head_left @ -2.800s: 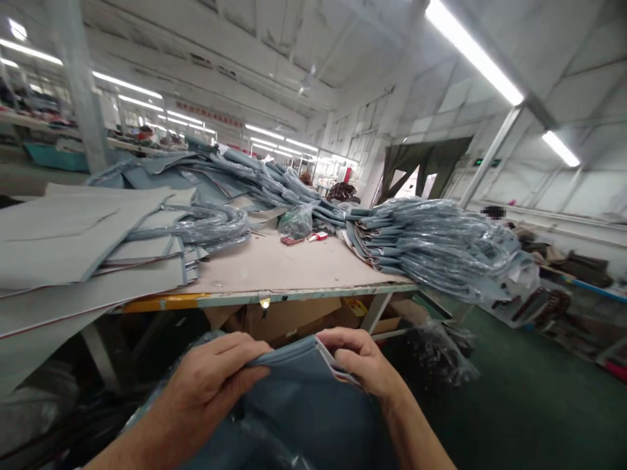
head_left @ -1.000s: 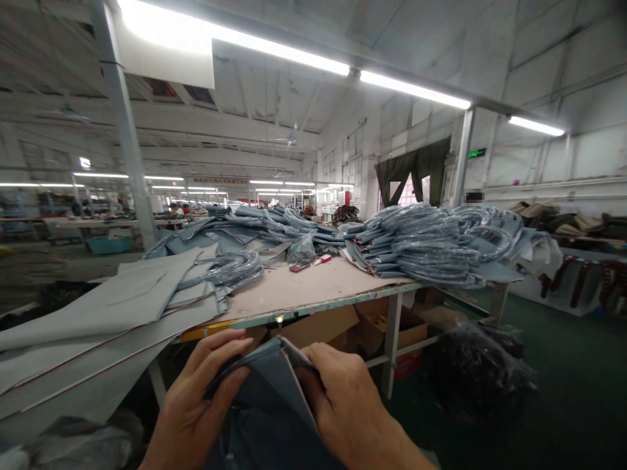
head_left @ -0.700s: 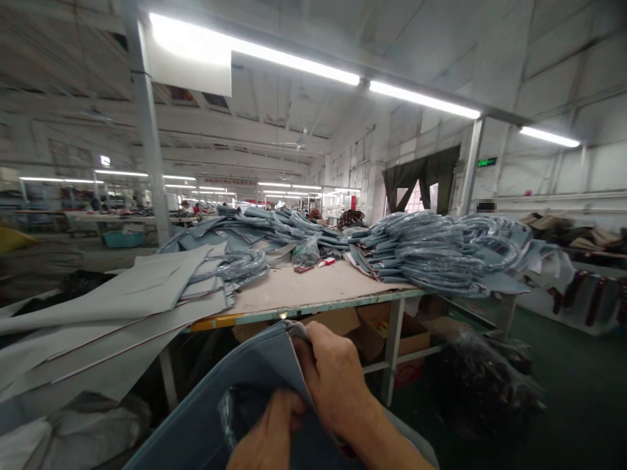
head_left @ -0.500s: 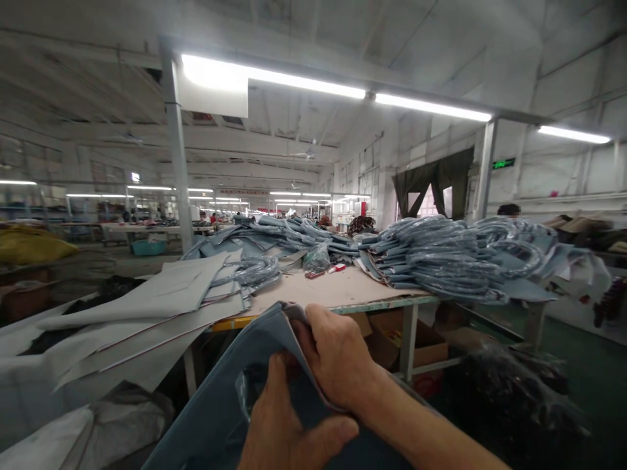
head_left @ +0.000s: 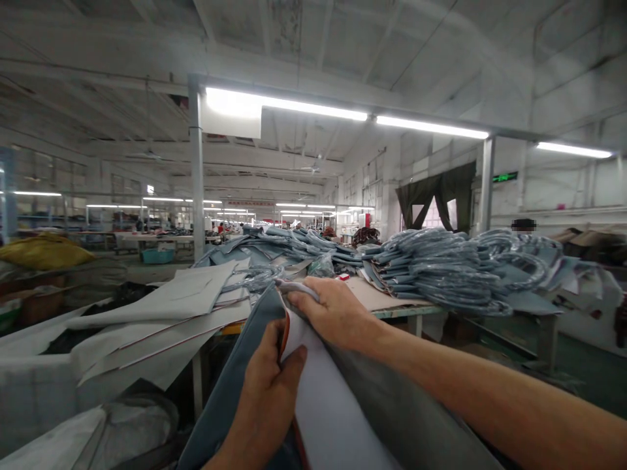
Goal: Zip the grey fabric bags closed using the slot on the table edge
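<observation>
A blue-grey fabric piece (head_left: 230, 385) hangs in front of me, with a white inner layer (head_left: 326, 398) and an orange-red edge showing between its sides. My left hand (head_left: 272, 378) pinches the white layer near that edge, thumb on top. At the upper corner, my right hand (head_left: 333, 310) grips the fabric, its fingers closed round the folded edge. A grey side of the piece drapes below my right forearm.
Behind is a table (head_left: 386, 298) with heaped blue-grey pieces in clear plastic (head_left: 441, 267). Pale flat sheets (head_left: 181, 297) overhang at left, above a crumpled grey bag (head_left: 132, 424). A metal post (head_left: 196, 176) rises at the table's left.
The fabric has been spread apart, so the white layer and orange-red edge now show. My left hand has closed on the layer; my right hand has moved slightly up. The view has shifted.
</observation>
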The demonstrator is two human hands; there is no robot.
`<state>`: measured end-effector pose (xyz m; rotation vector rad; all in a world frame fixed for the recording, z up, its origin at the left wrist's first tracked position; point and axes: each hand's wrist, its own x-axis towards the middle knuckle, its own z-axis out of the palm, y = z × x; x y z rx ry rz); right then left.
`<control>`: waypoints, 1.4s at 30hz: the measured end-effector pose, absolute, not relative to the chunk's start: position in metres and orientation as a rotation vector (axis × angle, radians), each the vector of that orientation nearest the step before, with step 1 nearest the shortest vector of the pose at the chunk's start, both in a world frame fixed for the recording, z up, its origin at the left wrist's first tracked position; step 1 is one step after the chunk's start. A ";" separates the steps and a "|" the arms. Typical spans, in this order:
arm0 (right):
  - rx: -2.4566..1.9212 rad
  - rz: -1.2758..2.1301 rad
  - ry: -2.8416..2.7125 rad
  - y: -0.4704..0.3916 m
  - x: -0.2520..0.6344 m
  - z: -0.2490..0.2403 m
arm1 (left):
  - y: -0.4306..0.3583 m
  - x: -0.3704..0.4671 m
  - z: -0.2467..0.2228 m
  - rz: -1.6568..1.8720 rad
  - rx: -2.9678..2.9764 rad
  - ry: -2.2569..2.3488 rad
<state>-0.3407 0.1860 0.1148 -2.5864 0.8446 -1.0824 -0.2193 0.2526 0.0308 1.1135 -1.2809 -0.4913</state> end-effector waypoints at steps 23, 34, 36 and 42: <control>-2.303 -0.979 0.587 0.151 -0.366 0.083 | 0.275 -0.154 0.038 -1.219 0.900 -1.075; -2.288 -0.982 0.598 0.149 -0.370 0.075 | 0.268 -0.153 0.031 -1.255 0.895 -0.977; -2.342 -0.998 0.644 0.154 -0.372 0.072 | 0.269 -0.155 0.033 -1.246 0.901 -0.987; -2.401 -0.897 0.703 0.191 -0.375 0.078 | 0.265 -0.161 0.034 -1.263 0.930 -0.982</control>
